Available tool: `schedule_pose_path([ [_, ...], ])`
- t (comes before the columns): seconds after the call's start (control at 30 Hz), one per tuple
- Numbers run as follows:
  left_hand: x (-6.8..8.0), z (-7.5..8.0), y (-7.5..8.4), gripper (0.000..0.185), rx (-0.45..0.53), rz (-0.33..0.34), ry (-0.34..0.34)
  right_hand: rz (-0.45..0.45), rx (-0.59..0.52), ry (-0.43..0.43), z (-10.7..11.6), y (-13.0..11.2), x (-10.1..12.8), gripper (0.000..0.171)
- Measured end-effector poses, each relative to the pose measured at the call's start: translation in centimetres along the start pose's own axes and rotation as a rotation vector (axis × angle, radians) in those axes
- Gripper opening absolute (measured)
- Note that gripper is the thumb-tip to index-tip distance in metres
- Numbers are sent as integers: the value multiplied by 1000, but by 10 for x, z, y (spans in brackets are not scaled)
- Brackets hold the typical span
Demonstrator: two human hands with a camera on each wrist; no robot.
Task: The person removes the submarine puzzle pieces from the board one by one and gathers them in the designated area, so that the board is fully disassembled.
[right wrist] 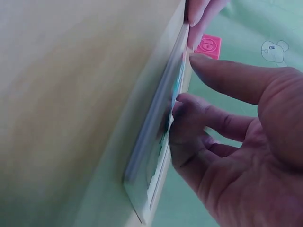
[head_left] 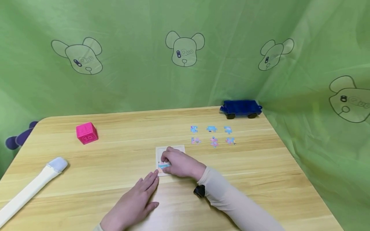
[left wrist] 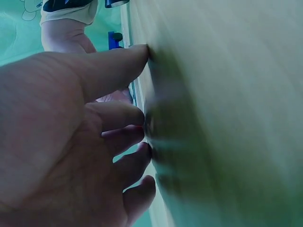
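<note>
A small square puzzle board (head_left: 177,149) lies flat at the middle of the wooden table (head_left: 260,173), with a few coloured pieces set in its lower part. My right hand (head_left: 167,159) lies over the board; its bent fingertips (right wrist: 182,106) press on the picture side (right wrist: 156,156) and nothing is pinched between thumb and fingers. My left hand (head_left: 150,181) lies flat on the table just before the board, its fingertips (left wrist: 142,116) at the board's near left corner. Several loose puzzle pieces (head_left: 212,134) lie in two rows to the right of the board.
A blue toy wagon (head_left: 241,108) stands at the table's far right edge. A pink cube (head_left: 86,132) sits at the far left. A long white stick with a pale blue cap (head_left: 31,186) lies along the near left edge. Green cloth surrounds the table.
</note>
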State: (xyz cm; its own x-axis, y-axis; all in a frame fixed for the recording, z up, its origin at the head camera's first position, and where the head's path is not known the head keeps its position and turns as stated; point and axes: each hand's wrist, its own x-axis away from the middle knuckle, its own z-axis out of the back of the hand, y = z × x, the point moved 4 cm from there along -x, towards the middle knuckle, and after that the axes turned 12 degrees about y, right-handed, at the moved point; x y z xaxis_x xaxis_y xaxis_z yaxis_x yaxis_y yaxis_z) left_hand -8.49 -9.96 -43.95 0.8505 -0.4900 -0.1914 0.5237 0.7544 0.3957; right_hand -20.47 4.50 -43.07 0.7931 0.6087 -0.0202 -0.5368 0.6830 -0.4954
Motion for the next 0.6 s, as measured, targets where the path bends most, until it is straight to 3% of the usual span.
schedule_pose_path([
  [0.27, 1, -2, 0, 70, 25, 25, -12, -12, -75, 30, 0, -1, -1, 12],
  [0.43, 0, -1, 1, 70, 25, 34, -18, -9, -162, 47, 1, 0, -1, 11],
  [0.6, 0, -1, 2, 70, 23, 42, -27, -20, -181, 50, 3, 0, 0, 10],
])
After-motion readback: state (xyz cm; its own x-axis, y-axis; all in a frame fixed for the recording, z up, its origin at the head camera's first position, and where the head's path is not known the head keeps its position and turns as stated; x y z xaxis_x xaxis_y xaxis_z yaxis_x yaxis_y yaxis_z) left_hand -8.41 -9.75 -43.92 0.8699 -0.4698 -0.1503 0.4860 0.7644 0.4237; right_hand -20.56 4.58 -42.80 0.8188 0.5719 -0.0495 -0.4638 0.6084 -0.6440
